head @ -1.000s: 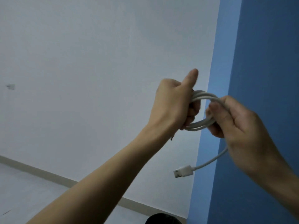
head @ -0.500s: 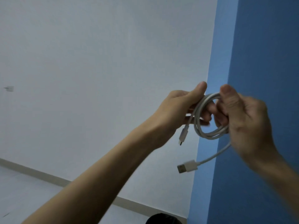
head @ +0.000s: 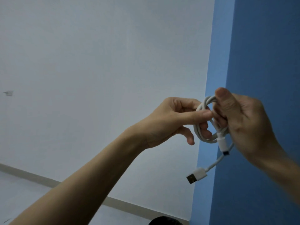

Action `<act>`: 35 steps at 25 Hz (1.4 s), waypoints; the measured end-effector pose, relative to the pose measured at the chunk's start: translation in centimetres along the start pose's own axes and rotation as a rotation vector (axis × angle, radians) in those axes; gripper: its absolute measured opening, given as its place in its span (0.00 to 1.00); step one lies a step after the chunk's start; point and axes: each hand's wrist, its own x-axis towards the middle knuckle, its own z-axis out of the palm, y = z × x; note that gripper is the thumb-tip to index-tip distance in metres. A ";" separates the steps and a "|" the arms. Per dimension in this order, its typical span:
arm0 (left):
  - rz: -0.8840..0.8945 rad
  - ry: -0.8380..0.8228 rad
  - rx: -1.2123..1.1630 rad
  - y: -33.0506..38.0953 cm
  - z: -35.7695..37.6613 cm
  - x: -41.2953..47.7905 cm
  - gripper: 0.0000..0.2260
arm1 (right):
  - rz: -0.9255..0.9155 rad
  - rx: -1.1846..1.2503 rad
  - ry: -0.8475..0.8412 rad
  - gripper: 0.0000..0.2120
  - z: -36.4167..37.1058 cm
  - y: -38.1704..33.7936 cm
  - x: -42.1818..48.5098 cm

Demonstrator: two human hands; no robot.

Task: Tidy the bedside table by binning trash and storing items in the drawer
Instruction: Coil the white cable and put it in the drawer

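Observation:
A white USB cable (head: pixel 198 127) is wound into a small coil, held up in the air in front of the wall. My right hand (head: pixel 241 120) grips the coil's right side, thumb on top. My left hand (head: pixel 175 120) has its fingers curled through the coil from the left. The cable's big USB plug (head: pixel 195 175) dangles below on a short tail. Its small plug (head: pixel 223 146) hangs down from the coil's lower edge. Neither the bedside table nor its drawer is in view.
A white wall (head: pixel 97 62) fills the left, meeting a blue wall (head: pixel 259 54) on the right. A pale skirting board (head: pixel 32 174) runs along the floor. Something dark and round (head: pixel 164 221) shows at the bottom edge.
Both hands have come lower and to the right. The coil has turned between them, my left thumb has come down, and the small plug now hangs on the right side.

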 end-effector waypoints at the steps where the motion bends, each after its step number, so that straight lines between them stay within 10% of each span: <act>1: 0.047 0.045 0.092 0.3 0.3 0.0 0.08 | -0.019 -0.036 0.006 0.23 -0.2 0.0 0.0; 10: 0.507 0.656 1.238 -1.2 2.6 0.9 0.11 | -0.146 -0.272 -0.031 0.20 -0.4 0.6 -0.2; 14: 0.459 0.746 1.383 -1.9 2.3 1.0 0.08 | -0.177 -0.275 -0.061 0.20 -0.6 0.9 -0.1; 19: 0.186 0.097 0.615 -1.6 1.3 0.0 0.09 | -0.142 -0.179 -0.104 0.20 -0.9 1.0 -0.5; 23: 0.087 -0.104 0.228 -1.5 0.2 -0.7 0.09 | -0.066 -0.061 -0.112 0.22 -1.0 0.8 -0.4; 35: 0.192 0.075 0.322 -1.5 -0.9 -1.0 0.12 | -0.018 0.048 -0.151 0.23 -0.5 0.6 0.5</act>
